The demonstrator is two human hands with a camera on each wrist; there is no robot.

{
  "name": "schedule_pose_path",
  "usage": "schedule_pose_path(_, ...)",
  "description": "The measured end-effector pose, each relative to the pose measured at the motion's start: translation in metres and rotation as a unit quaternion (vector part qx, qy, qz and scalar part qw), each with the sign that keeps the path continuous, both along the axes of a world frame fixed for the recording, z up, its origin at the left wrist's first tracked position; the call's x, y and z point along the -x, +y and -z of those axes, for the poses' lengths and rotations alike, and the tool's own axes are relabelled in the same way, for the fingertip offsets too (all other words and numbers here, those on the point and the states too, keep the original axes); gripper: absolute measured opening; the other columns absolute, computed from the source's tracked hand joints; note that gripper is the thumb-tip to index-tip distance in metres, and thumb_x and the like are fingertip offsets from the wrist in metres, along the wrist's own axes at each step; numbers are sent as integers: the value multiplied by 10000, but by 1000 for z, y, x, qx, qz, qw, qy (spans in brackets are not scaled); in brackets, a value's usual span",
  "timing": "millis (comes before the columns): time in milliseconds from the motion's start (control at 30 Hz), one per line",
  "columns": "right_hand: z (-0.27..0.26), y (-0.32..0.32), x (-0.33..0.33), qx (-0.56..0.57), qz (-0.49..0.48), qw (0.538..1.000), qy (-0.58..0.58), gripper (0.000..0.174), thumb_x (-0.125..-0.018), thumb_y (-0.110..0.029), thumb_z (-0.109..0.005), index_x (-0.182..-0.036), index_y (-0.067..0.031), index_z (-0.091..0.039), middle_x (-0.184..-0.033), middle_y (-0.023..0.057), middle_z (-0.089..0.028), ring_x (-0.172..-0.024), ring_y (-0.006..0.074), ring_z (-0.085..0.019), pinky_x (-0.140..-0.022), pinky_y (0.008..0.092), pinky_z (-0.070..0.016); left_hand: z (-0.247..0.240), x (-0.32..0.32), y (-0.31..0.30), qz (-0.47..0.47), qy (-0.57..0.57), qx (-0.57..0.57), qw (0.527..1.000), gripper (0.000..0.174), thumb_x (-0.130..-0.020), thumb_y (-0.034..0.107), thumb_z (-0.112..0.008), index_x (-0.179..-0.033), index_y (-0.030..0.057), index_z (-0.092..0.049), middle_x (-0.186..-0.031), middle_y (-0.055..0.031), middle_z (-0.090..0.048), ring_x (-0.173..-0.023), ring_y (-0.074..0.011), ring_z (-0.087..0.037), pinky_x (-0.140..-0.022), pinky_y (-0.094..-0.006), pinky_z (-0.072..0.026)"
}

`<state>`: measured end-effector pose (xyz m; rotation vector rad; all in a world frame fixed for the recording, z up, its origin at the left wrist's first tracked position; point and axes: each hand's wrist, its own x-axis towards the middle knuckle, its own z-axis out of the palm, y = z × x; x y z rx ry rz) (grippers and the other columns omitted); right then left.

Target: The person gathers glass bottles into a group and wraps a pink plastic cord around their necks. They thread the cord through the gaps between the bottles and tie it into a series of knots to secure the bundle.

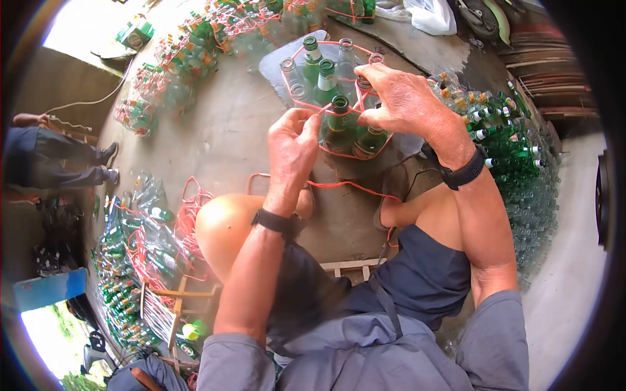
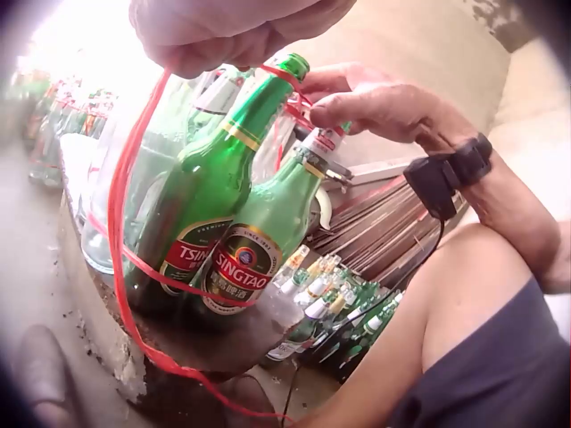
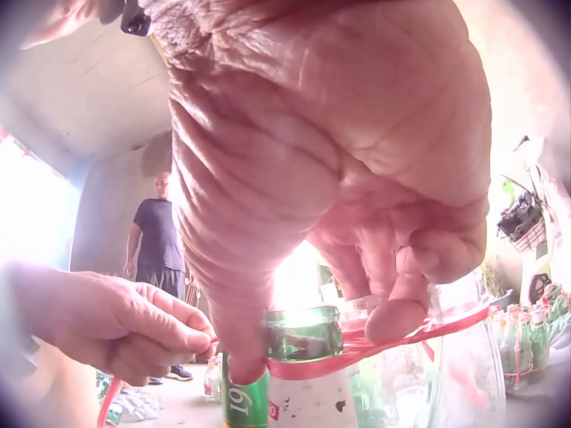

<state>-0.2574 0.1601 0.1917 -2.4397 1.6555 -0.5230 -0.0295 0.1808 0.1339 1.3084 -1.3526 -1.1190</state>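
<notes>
Several empty beer bottles, green (image 1: 327,85) and clear (image 1: 287,72), stand upright in a tight cluster on a low block (image 2: 232,343). Red plastic string (image 2: 119,205) circles them low down and also runs round their necks. At the near side of the cluster, my left hand (image 1: 293,140) pinches the string between thumb and fingers, beside a dark green bottle (image 1: 339,114). My right hand (image 1: 411,104) reaches over from the right, thumb and fingertips curled at the necks and string. A loose tail of string (image 1: 352,185) trails across to the right foot.
Tied bottle bundles (image 1: 176,62) line the far left floor. Many loose bottles (image 1: 515,150) lie at right, with more (image 1: 120,260) at left beside a tangle of red string (image 1: 189,221) and a wooden stool (image 1: 176,300). Another person (image 3: 159,232) stands at the left.
</notes>
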Motion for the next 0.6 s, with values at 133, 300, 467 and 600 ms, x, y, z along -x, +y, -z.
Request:
schedule_pose_path(133, -5, 1, 0, -19, 8, 1000, -3, 580, -787, -321, -768, -1273, -28, -649, -1211, 226, -708, -1127, 426, -689, -928, 517, -566, 4, -8, -8, 30, 97, -75, 992, 204, -995, 159, -752, -1088, -22, -778, -834, 16, -693, -721, -48, -550, -636, -238, -439)
schedule_pose_path(300, -17, -6, -3, 16, -53, 994, -98, 500, -873, -149, -824, -1315, 21, -663, -1249, 148, -698, -960, 250, -707, -873, 359, -578, 17, -4, -14, 22, 157, -83, 984, 217, -969, 213, -788, -1054, 17, -821, -817, 32, -680, -687, -34, -506, -612, -223, -388)
schedule_pose_path(467, -16, -25, -18, -34, -110, 983, -145, 180, -966, -41, -622, -1084, -4, -753, -1012, 167, -736, -754, 257, -723, -704, 382, -574, 12, 1, -17, -7, 139, -118, 983, 289, -919, 278, -823, -994, -1, -827, -833, -9, -722, -684, -59, -556, -607, -240, -417)
schedule_pose_path(600, -18, -44, -31, -133, -196, 963, -129, 244, -956, -7, -563, -1091, -28, -765, -820, 125, -721, -610, 189, -669, -563, 360, -537, 29, 7, -24, -16, 136, -87, 987, 288, -925, 272, -812, -953, -15, -827, -809, -22, -733, -695, -72, -593, -604, -254, -439)
